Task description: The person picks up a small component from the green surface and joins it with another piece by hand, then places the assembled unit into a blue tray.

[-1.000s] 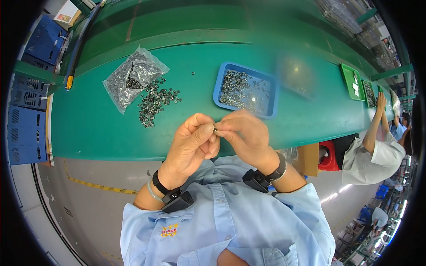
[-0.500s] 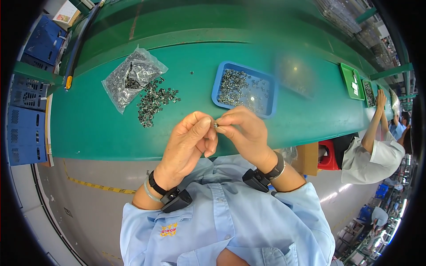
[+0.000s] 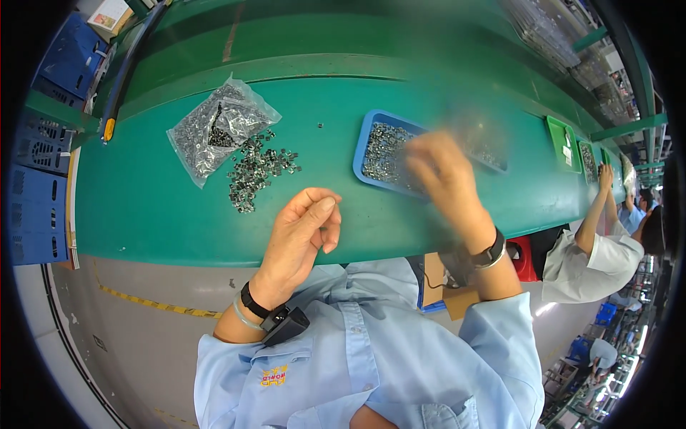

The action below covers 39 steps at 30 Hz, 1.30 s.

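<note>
My left hand [image 3: 301,227] is held above the near side of the green bench. Its thumb and index finger are pressed together and the other fingers curl in. Whatever they may pinch is too small to make out. My right hand [image 3: 444,171] is smeared by motion over the right part of a blue tray [image 3: 362,146], hiding that end. Small shiny metal parts [image 3: 386,151] lie in the tray. Left of it, a loose pile of small black-and-silver parts [image 3: 254,171] spills beside a clear plastic bag [image 3: 200,136] full of similar pieces. One single part [image 3: 320,125] lies apart.
A blurred clear shape [image 3: 486,136] stands right of the tray. Farther right are a green tray [image 3: 563,143] and a co-worker [image 3: 597,250] at the same bench. Blue crates [image 3: 39,214] stack at the left. A cardboard box [image 3: 434,282] stands below the bench edge.
My right hand has parted from the left and swung right and away, over the blue tray. The left hand has stayed nearly in place, still pinched. The view has shifted slightly.
</note>
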{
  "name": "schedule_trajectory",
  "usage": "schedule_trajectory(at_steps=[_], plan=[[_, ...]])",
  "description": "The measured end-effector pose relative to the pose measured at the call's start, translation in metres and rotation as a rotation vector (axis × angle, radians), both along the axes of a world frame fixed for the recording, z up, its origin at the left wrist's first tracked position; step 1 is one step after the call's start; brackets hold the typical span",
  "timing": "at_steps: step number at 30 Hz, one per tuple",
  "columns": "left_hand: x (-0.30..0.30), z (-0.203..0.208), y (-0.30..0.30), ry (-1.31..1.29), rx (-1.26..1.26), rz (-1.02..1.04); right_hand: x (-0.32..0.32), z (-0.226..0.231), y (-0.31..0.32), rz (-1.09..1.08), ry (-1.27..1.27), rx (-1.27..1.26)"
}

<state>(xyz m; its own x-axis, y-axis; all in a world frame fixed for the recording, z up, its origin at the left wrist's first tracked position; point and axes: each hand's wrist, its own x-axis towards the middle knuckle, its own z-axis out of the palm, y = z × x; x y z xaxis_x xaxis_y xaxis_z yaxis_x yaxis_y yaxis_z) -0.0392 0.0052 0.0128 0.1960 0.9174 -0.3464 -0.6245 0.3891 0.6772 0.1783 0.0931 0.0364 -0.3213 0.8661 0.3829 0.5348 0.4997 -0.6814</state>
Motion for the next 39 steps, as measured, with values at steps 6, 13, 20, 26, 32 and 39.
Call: schedule_trajectory(at_steps=[6, 13, 20, 26, 32, 39], plan=[[-0.013, -0.007, -0.004, -0.066, -0.021, 0.001, -0.055, 0.003, 0.056, 0.258, -0.302, 0.2], [-0.028, -0.007, -0.004, -0.101, -0.005, 0.01, -0.103, -0.025, 0.084, 0.334, -0.512, 0.154], [-0.028, -0.002, 0.002, -0.082, -0.015, 0.061, -0.083, 0.01, 0.035, 0.451, -0.141, -0.127], [-0.008, 0.007, 0.003, -0.136, 0.057, -0.04, -0.056, 0.014, -0.01, 0.427, 0.233, -0.357], [0.009, 0.003, 0.0, -0.134, 0.084, -0.05, -0.039, 0.0, -0.035, 0.316, 0.235, -0.184], [0.024, 0.006, -0.004, -0.077, 0.063, -0.025, -0.032, -0.012, -0.047, 0.197, 0.164, 0.155]])
